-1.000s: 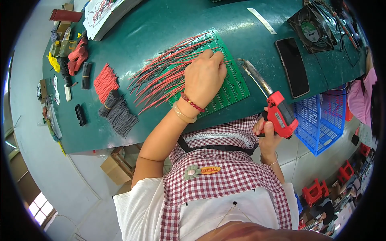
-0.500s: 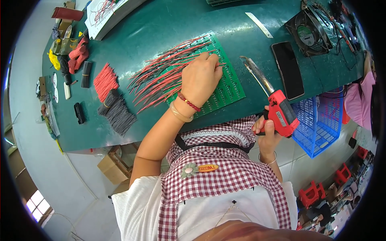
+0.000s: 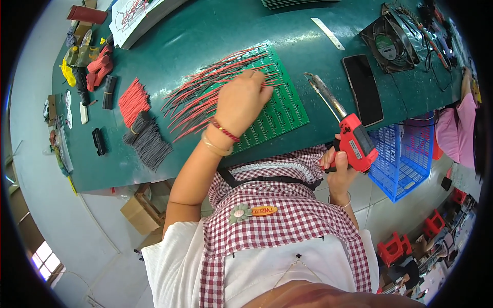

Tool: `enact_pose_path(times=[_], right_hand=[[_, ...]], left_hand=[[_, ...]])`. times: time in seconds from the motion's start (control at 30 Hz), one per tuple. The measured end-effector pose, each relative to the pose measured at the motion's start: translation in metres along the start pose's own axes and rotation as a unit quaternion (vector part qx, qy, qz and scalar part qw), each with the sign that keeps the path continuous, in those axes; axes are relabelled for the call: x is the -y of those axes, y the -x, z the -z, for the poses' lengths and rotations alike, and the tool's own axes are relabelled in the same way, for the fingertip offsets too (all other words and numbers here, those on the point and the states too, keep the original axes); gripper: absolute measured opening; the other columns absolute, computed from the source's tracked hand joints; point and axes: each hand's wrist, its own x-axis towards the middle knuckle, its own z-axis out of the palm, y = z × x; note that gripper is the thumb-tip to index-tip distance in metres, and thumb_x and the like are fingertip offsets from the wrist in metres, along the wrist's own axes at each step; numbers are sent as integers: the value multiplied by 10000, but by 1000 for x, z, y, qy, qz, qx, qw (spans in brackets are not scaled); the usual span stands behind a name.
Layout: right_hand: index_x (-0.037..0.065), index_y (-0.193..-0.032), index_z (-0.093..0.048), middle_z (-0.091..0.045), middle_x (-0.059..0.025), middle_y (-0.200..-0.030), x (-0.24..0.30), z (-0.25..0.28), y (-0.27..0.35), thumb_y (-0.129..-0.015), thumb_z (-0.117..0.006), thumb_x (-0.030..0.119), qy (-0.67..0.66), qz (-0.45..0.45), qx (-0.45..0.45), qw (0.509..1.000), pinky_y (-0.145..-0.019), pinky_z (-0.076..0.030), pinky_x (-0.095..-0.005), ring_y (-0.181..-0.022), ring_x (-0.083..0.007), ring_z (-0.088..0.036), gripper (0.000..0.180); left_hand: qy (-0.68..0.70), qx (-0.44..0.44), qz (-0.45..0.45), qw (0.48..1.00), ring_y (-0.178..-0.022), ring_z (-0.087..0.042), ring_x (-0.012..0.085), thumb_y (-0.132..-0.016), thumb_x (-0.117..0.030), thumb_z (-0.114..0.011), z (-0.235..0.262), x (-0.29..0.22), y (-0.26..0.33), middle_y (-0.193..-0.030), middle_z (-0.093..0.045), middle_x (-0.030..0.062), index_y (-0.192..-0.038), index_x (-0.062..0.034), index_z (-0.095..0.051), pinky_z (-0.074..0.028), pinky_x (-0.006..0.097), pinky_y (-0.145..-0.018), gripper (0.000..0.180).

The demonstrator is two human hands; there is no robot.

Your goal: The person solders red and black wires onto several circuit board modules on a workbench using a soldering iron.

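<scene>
A green circuit board [image 3: 280, 110] lies on the dark green table [image 3: 205, 36], with many red wires [image 3: 200, 92] fanning out to its left. My left hand [image 3: 241, 100] rests on the board among the wires, fingers curled down on them. My right hand [image 3: 339, 167] grips the handle of a red soldering gun [image 3: 352, 141] at the table's front edge. The gun's metal tip [image 3: 321, 90] points away over the table, just right of the board.
Bundles of cut red [image 3: 133, 100] and black [image 3: 149, 141] wires lie left of the board. A black phone [image 3: 363, 88] and a fan [image 3: 387, 38] sit at the right. A blue basket [image 3: 405, 159] hangs beside the table. Tools [image 3: 95, 66] crowd the far left.
The soldering gun has tilted and its tip has swung slightly left, closer to the board. My left hand has shifted a little on the wires.
</scene>
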Motion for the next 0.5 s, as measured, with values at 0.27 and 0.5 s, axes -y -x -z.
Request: enact_pose_path(times=[0.27,0.5], right_hand=[[-26,-1225,-428,-457,-49,-652,4,4,-1,-944,-494,264,-14,20,-10,1000,-501,-419,-282,-511,-123,-442,409],[-19,-1206,-431,-472,-46,-648,12,14,-7,-949,-498,264,-52,49,5,997,-501,-404,-281,-497,-121,-435,388]], left_hand=[[-38,-91,63,993,-753,-582,397,-882,-119,-527,76,82,57,-793,-600,209,-883,-8,-590,-455,461,-655,128],[-6,-223,248,943,-729,-608,340,-864,-100,-550,127,163,129,-781,-635,176,-856,-5,-604,-461,420,-642,110]])
